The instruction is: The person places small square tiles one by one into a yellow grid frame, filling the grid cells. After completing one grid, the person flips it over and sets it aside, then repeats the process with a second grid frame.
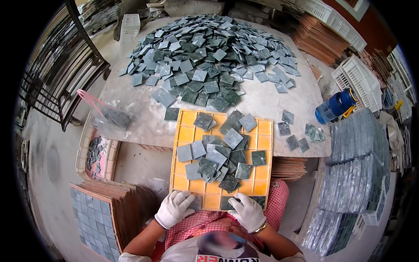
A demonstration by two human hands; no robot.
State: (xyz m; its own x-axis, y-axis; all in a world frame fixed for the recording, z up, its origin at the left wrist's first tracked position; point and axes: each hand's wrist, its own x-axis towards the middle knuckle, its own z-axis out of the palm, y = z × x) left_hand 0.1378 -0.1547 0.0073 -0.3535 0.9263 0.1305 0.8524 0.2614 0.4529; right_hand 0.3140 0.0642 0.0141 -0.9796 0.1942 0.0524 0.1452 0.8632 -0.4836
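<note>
A yellow grid tray (177, 177) lies before me, its far part over the table's front edge and its near edge above my lap. Loose square green and grey stone tiles (216, 156) are heaped on its middle. My left hand (174, 208), in a white glove, rests on the near left corner, fingers stretched beside a grey tile (196, 202) in the bottom row. At that row's right part, my right hand (247, 212), also gloved, has its fingers bent onto a dark green tile (226, 202). Another dark tile (259, 201) sits in the near right corner.
A large pile of tiles (196, 56) covers the far table (135, 98). A blue bottle (335, 106) and a few tiles stand at right. Wrapped tile stacks (349, 183) rise beyond. On the left are a plastic bag (114, 117), a crate (83, 150) and stacked tiled panels (94, 218).
</note>
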